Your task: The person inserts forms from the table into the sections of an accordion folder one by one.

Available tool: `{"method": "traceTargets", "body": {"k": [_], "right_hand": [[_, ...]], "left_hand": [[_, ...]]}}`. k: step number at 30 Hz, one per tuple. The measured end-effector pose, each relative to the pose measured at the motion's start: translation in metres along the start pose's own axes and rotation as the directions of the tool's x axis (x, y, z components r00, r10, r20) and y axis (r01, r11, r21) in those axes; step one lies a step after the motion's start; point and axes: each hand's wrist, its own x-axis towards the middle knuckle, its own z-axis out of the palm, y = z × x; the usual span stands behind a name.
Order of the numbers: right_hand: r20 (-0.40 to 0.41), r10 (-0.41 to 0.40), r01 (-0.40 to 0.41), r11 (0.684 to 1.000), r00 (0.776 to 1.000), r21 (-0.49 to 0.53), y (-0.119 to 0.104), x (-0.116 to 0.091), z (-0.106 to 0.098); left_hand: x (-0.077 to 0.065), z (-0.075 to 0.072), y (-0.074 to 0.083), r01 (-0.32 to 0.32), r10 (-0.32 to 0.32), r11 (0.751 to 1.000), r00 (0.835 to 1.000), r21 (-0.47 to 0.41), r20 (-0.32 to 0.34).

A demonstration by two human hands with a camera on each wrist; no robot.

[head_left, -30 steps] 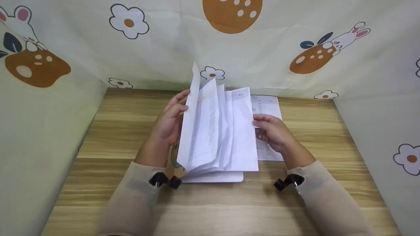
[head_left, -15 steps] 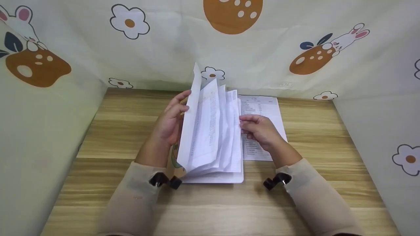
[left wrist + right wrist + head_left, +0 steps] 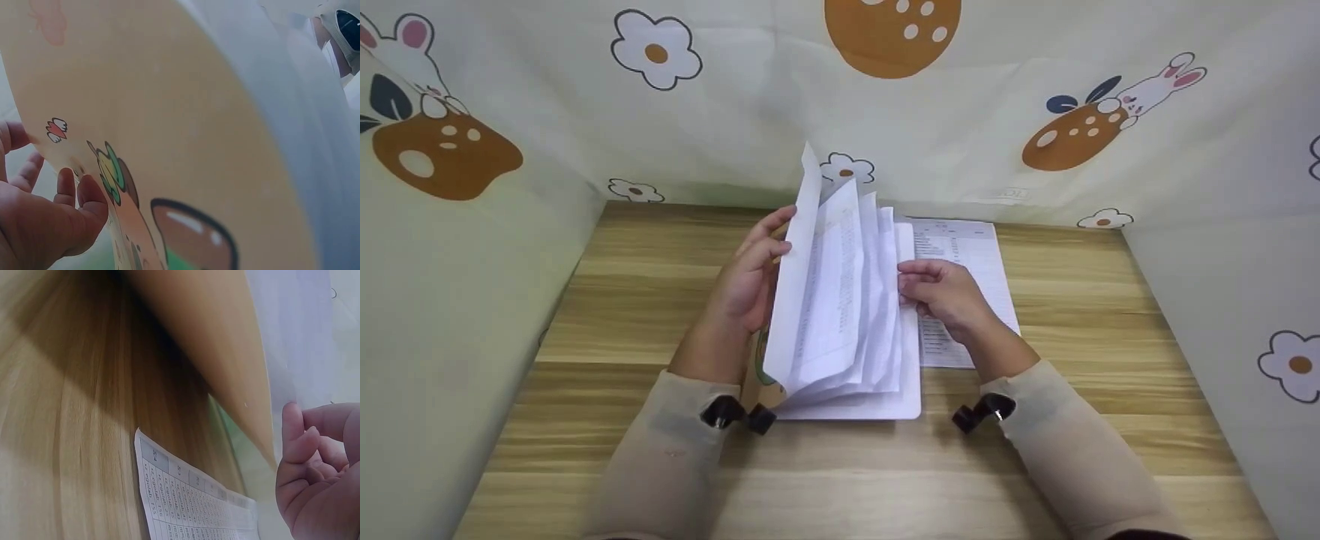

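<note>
A notebook [image 3: 825, 315] with a tan cartoon cover [image 3: 185, 112] stands part open on the table, its white pages [image 3: 836, 285] fanned out. At its left edge my left hand [image 3: 739, 281] holds the raised front cover, thumb and fingers along the edge. My right hand [image 3: 949, 296] pinches the edge of a white sheet [image 3: 891, 315] on the right side of the fan. In the right wrist view the thumb and forefinger meet at that paper's edge, and the tan back cover [image 3: 208, 343] lifts off the table. A printed sheet [image 3: 975, 244] lies flat, partly under the notebook and behind the right hand.
The wood-grain table [image 3: 840, 480] ends at a cloth backdrop [image 3: 750, 112] printed with rabbits, fruit and flowers, with cloth side walls too. Black camera mounts sit on both wrists, above light sleeves [image 3: 667, 450].
My right hand has moved left with the page edge it holds, folding that page toward the others and uncovering more of the printed sheet. My left hand has stayed put on the cover.
</note>
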Motion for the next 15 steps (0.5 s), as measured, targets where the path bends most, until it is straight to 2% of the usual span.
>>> {"method": "traceTargets", "body": {"k": [8,15], "right_hand": [[-0.011,-0.004,0.004,1.000,1.000,-0.029,0.001,0.001,-0.005],[-0.020,-0.019,0.019,1.000,1.000,-0.020,0.005,0.001,-0.026]], "left_hand": [[-0.001,0.001,0.001,0.003,-0.003,1.000,1.000,0.006,-0.009],[0.000,-0.001,0.000,0.000,0.000,1.000,1.000,0.001,-0.003]]}}
